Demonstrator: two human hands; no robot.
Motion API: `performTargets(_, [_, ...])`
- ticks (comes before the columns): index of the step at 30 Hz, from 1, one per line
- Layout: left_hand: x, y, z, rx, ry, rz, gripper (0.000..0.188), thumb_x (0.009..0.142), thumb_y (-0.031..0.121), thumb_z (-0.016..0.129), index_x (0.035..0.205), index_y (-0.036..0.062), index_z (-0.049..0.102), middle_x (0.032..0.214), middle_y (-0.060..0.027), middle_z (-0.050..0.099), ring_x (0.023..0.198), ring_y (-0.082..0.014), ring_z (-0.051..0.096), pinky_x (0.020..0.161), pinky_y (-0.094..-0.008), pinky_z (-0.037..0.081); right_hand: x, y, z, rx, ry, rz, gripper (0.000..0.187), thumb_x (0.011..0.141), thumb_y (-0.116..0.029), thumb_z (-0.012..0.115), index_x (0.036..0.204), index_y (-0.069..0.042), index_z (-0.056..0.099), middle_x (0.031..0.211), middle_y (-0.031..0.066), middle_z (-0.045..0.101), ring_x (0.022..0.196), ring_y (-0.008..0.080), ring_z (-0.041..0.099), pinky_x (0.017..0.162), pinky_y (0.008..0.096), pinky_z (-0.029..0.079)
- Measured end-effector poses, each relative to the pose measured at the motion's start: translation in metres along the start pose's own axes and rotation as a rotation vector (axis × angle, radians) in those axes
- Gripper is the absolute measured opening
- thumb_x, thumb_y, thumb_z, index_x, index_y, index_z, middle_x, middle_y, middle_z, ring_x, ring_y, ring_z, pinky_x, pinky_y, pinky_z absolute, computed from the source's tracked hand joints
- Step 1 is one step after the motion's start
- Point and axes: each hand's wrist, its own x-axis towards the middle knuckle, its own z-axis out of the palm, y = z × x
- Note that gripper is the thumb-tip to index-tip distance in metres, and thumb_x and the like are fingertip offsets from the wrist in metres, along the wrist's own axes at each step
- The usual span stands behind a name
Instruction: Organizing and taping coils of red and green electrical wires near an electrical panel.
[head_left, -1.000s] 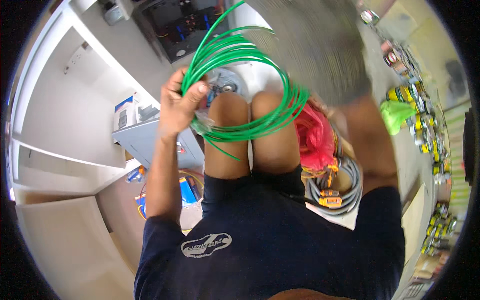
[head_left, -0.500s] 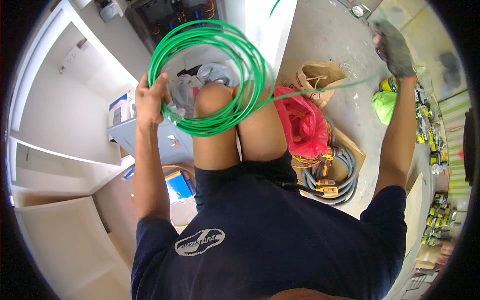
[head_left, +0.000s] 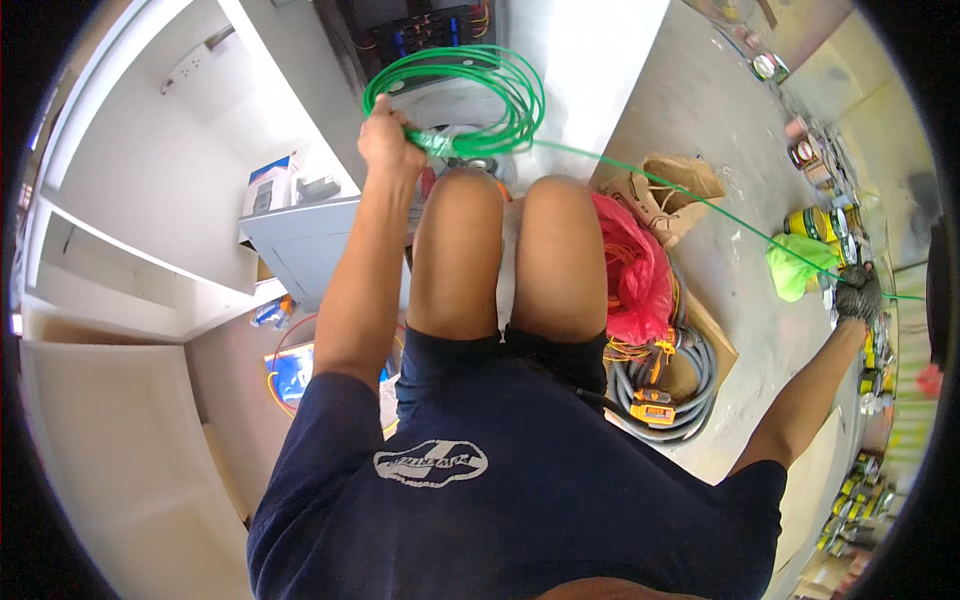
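Note:
My left hand [head_left: 392,142] grips the near left side of a coil of green wire [head_left: 532,112], its fingers wrapped round the strands. The coil hangs tilted above and beyond my knees, several loops thick, with a clear wrapping by the hand. From its right side a single length of green wire [head_left: 770,240] runs taut to the far right. There my right hand [head_left: 858,293], in a dark glove, is closed on that length with the arm stretched out. A short end of wire sticks out past the glove.
Beyond the coil is an open electrical panel [head_left: 425,40]. White cabinets [head_left: 150,200] and a grey box [head_left: 310,245] stand left. To the right lie a paper bag [head_left: 690,185], a red plastic bag [head_left: 640,300], grey corrugated conduit [head_left: 705,385] and a lime-green bag [head_left: 800,265]. Cans line the right wall.
My right hand has moved down and farther right, drawing the wire taut. My left hand has carried the coil away from me and to the right, and the coil now tilts flatter.

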Motion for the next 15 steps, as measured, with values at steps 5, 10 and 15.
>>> performTargets(5, [0.068,-0.046,-0.008,-0.019,0.163,0.116,0.009,0.091,0.012,0.059,0.097,0.0059,0.055,0.070,-0.0019,0.050,0.060,-0.0150,0.049,0.054,-0.0346,0.043,-0.044,0.015,0.051,-0.102,-0.093,0.001,0.027,0.100,-0.020,0.047,0.074,-0.015,0.042,0.053,-0.0053,0.027,0.043,0.0079,0.024,0.040,0.0246,0.023])
performTargets(10, [0.125,-0.133,-0.057,0.136,0.292,0.086,0.029,0.084,0.015,0.067,0.109,0.0020,0.060,0.091,-0.0068,0.063,0.076,-0.0195,0.058,0.069,-0.0377,0.050,-0.103,0.036,0.127,-0.378,-0.136,-0.086,0.024,0.097,-0.035,0.056,0.094,-0.011,0.056,0.053,-0.0067,0.027,0.040,0.0053,0.020,0.035,0.0221,0.022])
performTargets(15, [0.166,-0.178,-0.148,0.601,0.545,-0.061,0.056,0.077,0.028,0.073,0.122,-0.0008,0.056,0.119,-0.0180,0.062,0.102,-0.0271,0.064,0.084,-0.0363,0.051,-0.107,0.067,0.196,-0.466,-0.330,-0.124,0.023,0.099,-0.033,0.051,0.102,-0.010,0.051,0.053,-0.0056,0.025,0.038,0.0050,0.022,0.033,0.0223,0.021])
